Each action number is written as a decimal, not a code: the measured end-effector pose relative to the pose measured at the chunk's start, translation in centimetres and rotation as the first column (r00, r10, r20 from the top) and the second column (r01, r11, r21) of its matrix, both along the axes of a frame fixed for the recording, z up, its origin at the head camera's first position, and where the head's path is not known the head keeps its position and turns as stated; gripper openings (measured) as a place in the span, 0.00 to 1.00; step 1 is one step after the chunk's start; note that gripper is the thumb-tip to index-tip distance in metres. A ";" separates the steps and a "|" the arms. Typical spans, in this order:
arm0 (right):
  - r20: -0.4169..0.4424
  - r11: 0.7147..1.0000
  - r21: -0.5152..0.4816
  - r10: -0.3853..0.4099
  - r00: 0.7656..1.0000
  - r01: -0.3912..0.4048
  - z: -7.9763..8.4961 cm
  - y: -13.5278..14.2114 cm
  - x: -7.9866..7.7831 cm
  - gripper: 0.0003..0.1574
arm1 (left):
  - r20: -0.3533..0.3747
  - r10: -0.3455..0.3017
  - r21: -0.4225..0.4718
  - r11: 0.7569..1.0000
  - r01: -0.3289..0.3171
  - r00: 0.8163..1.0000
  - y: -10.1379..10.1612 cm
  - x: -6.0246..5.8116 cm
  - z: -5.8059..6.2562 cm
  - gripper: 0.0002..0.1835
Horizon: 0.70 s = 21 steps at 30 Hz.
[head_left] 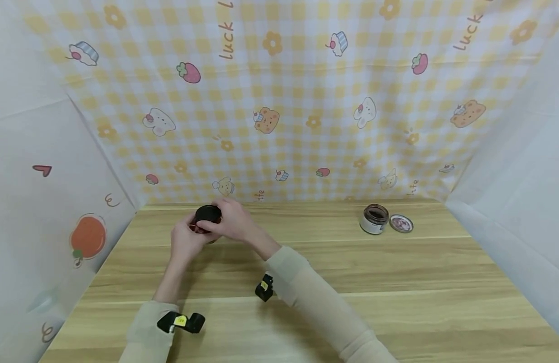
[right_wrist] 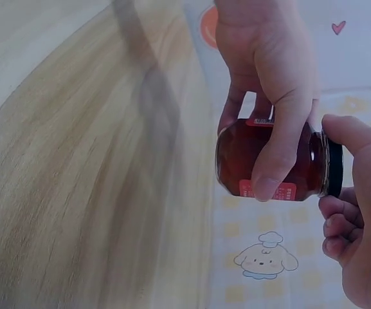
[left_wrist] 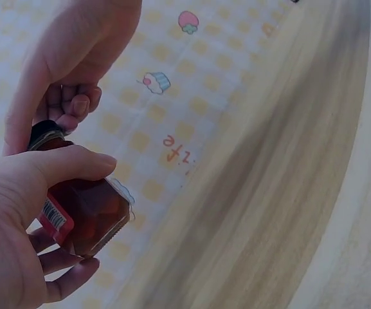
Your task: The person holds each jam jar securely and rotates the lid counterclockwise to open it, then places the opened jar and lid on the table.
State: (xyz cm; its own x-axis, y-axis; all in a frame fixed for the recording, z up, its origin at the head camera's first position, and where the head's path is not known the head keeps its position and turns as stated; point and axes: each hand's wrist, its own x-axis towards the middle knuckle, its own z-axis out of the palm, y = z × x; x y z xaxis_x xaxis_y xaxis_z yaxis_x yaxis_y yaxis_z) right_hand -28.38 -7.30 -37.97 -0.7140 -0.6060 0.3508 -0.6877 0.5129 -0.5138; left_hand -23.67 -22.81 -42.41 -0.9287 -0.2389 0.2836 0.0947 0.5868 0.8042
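At the back left of the table, my left hand (head_left: 185, 238) grips a glass jar (right_wrist: 236, 161) around its body. The jar has dark red contents, a red label and a black lid (right_wrist: 334, 168). In the right wrist view the left thumb lies across the label. My right hand (head_left: 236, 221) holds the lid, with thumb and fingers at opposite sides of its rim. The lid sits on the jar's mouth. The left wrist view shows the jar's faceted base (left_wrist: 98, 225) and a barcode on the label.
A second jar (head_left: 372, 226) with a white label stands uncapped at the back right, dark inside. Its round lid (head_left: 401, 223) lies right beside it. Behind the wooden table (head_left: 333, 272) hangs a yellow checked cloth (head_left: 297, 146); white cloth panels flank both sides.
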 end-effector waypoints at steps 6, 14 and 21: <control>-0.012 0.997 -0.069 0.019 1.000 -0.019 0.4 0.9 0.1 0.22 | 0.002 -0.046 0.001 0.999 0.046 0.999 0.7 0.4 0.8 0.23; -0.078 0.996 -0.086 -0.002 0.997 -0.005 1.1 2.0 0.8 0.27 | -0.005 -0.076 0.033 0.997 0.076 0.997 1.7 0.9 1.9 0.22; -0.131 0.989 -0.143 0.016 0.991 -0.035 1.5 3.2 1.1 0.29 | -0.031 -0.097 0.050 0.994 0.099 0.995 2.8 1.3 2.6 0.23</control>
State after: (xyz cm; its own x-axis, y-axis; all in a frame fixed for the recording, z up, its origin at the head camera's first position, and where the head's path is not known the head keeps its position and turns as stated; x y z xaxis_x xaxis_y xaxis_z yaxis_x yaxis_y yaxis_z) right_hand -27.24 -4.06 -36.46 -0.6421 -0.5594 0.5243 -0.7649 0.4213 -0.4873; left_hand -22.41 -20.02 -39.84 -0.9399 -0.1620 0.3005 0.1733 0.5319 0.8289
